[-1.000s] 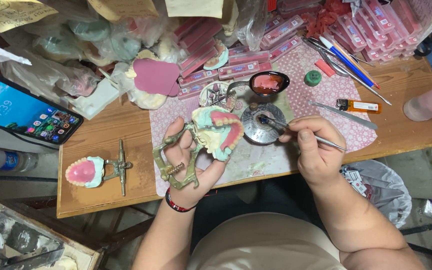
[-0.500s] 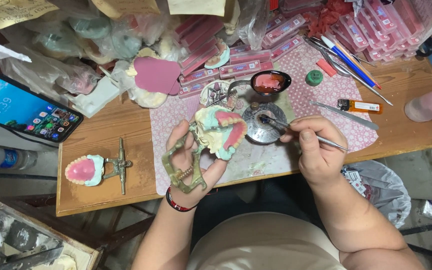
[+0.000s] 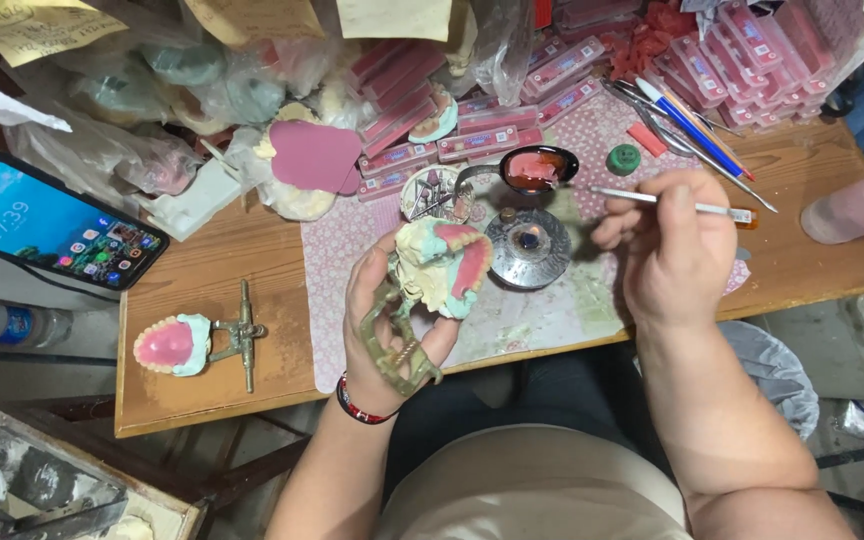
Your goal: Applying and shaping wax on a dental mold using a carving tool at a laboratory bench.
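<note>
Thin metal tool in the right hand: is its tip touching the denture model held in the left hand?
Apart. The head view shows the tool in the right hand, pointing toward the dark dish, a clear gap from the denture model.

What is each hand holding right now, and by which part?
The left hand grips the denture model by its brass articulator frame. The right hand pinches a thin metal tool around mid-shaft.

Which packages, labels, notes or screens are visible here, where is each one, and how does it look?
Phone: far left, lit blue screen, black rim.
Pink flat boxes: stacked along the back of the desk, long, with labels.
Paper notes: top edge, yellowish, hanging.
Plastic bags: back left, clear, crumpled.
Pink bottle: far right, lying.
</note>
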